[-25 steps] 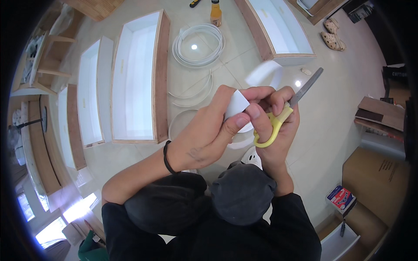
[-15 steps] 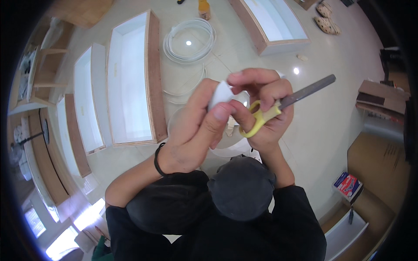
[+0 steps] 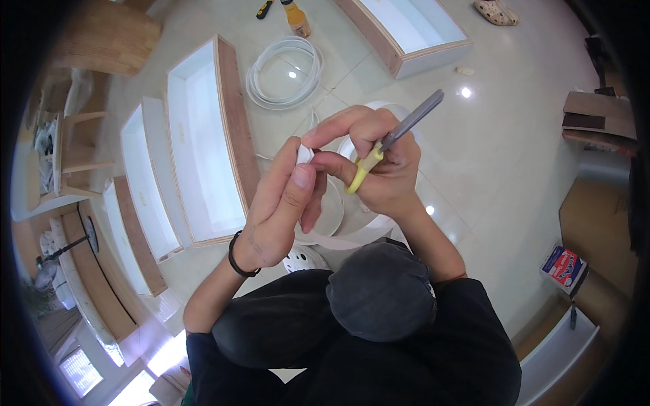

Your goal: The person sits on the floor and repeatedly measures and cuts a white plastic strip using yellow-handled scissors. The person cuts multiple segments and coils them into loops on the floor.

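In front of my chest, my left hand (image 3: pixel 271 220) pinches a small white piece (image 3: pixel 305 155) between thumb and fingers. My right hand (image 3: pixel 396 172) is hooked through the yellow handles of a pair of scissors (image 3: pixel 411 120), whose grey blades point up and to the right, away from the piece. The right thumb and index fingertip meet at the white piece, close to the left thumb. What exactly the piece is cannot be made out. Behind the hands a wide white band (image 3: pixel 362 233) curves in a loop near the floor, partly covered by my hands and knee.
Open white-lined wooden boxes (image 3: pixel 233 135) stand on the left, another box (image 3: pixel 399 64) at the far right. On the tiled floor lie a coil of white strip (image 3: pixel 253 84), an orange bottle (image 3: pixel 296 20) and a yellow-black cutter (image 3: pixel 264 9). A cardboard box (image 3: pixel 596 223) stands right.
Both hands have shifted left in the picture, with the scissors and white piece. Less of the white piece shows now. The view has also shifted, so the floor things sit differently.
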Demonstrator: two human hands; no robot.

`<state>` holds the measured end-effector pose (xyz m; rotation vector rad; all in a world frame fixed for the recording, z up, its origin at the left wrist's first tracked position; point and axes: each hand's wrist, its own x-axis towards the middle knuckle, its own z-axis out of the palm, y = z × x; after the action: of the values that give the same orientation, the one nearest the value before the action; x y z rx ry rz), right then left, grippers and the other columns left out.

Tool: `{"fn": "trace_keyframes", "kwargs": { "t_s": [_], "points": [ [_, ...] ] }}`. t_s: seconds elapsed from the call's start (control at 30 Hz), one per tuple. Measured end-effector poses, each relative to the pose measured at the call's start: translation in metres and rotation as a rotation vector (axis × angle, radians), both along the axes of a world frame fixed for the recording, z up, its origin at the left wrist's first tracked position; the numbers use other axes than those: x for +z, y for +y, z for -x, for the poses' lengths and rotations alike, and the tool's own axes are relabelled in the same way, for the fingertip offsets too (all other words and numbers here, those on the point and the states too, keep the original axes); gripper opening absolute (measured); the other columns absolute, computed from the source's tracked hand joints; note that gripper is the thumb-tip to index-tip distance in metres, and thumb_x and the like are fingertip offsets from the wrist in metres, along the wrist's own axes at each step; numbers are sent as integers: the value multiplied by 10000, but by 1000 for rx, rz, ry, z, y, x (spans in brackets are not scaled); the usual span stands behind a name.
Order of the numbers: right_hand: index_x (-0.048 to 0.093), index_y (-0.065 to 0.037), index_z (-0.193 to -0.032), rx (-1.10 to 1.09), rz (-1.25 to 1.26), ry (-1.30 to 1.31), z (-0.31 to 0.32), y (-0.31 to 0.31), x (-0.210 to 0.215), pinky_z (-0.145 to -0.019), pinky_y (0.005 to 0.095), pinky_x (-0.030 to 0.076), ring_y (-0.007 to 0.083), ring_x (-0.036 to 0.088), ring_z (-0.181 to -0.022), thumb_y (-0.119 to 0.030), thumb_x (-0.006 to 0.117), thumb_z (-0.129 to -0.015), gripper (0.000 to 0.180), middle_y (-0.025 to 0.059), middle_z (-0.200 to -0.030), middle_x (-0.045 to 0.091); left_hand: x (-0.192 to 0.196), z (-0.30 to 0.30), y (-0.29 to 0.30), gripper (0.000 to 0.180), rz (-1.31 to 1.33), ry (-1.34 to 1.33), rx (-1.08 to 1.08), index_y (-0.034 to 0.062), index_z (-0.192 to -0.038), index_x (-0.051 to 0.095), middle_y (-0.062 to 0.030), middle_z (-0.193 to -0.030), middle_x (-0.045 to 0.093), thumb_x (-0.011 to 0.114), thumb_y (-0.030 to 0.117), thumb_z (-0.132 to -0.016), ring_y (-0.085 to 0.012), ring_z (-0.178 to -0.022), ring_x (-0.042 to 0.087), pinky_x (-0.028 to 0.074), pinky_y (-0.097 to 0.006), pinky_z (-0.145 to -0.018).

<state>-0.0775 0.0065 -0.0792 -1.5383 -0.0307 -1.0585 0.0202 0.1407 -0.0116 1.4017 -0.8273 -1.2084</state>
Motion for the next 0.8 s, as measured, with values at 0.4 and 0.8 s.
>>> {"fn": "trace_keyframes", "kwargs": {
  "t_s": [0.4,0.8],
  "points": [
    [432,-83,-804,-377,282,-179,3,14,6,-606,304,555,270,688,-777,35,807,-699,406,155,-966,695,0,2,-5,373,75,-332,-74,23,-1080,433,-51,-847,595,354,386,-1042,-42,-534,423,355,-179,-504],
    [342,-92,-872,30,-419,-144,0,19,-11,-850,308,504,204,631,-969,49,673,-862,360,194,-1020,632,11,-1,-12,279,-164,-407,-38,13,-1064,429,-206,-738,570,430,290,-1028,-364,-674,600,439,-393,-614]
  ]
}}
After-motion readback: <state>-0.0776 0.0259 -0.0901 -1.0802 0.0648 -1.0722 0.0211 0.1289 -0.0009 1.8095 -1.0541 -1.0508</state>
